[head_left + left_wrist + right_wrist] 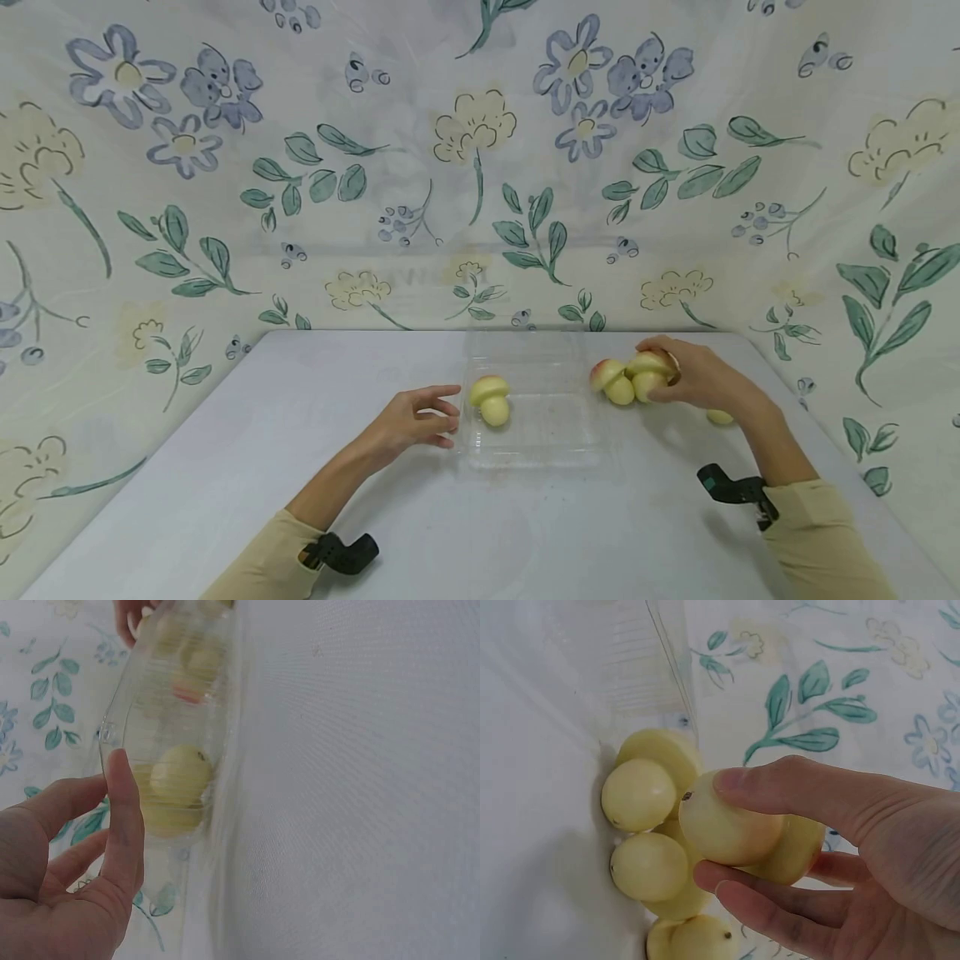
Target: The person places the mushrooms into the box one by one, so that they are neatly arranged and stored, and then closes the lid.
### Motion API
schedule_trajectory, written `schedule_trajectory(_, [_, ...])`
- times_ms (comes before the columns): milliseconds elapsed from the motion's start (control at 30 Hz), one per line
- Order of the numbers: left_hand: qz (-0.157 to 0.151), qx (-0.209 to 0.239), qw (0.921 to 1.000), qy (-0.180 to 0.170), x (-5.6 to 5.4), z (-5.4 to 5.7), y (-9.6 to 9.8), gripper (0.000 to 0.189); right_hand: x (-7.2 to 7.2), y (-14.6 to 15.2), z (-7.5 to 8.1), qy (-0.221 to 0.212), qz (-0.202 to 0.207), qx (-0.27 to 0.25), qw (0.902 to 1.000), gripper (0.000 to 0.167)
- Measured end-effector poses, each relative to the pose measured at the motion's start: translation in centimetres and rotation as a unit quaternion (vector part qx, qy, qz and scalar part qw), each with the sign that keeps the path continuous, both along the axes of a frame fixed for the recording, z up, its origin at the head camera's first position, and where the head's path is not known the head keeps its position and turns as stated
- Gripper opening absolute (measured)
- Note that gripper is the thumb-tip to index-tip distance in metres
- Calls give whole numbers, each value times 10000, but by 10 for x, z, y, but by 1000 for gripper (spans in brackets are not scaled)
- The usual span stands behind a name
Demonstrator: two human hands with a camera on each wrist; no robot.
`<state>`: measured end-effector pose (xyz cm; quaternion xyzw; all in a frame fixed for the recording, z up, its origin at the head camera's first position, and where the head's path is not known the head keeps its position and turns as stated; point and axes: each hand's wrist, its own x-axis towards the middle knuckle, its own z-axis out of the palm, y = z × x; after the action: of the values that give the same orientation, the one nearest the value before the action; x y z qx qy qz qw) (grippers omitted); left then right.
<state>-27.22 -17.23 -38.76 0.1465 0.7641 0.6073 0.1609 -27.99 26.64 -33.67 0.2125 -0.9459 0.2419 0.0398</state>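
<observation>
A clear plastic box lies on the table with one yellow mushroom-shaped piece inside, at its left end. Along the box's left wall is my left hand, fingers loosely extended; in the left wrist view the fingertips touch the wall near its rim. My right hand is right of the box. It pinches another yellow mushroom-shaped piece between thumb and fingers, its round stem end showing under the thumb. Two more such pieces, a nearer one and its neighbour, sit close below the held one.
A further yellow piece lies on the right, partly hidden by the right wrist. The white table meets a flowered cloth backdrop at its far edge. Each wrist carries a black camera mount.
</observation>
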Motion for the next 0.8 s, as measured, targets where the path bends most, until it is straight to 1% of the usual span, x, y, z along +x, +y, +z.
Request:
schedule_trajectory(400, [-20, 4, 10000, 12, 0, -1, -1, 66, -3, -16, 8, 38, 64, 72, 9999, 62])
schedule_trajectory(567, [-25, 40, 10000, 23, 0, -1, -1, 66, -4, -25, 13, -35, 119, 60, 9999, 62])
schedule_trajectory(800, [0, -21, 10000, 20, 1, 0, 0, 66, -6, -38, 17, -119, 330, 47, 9994, 58])
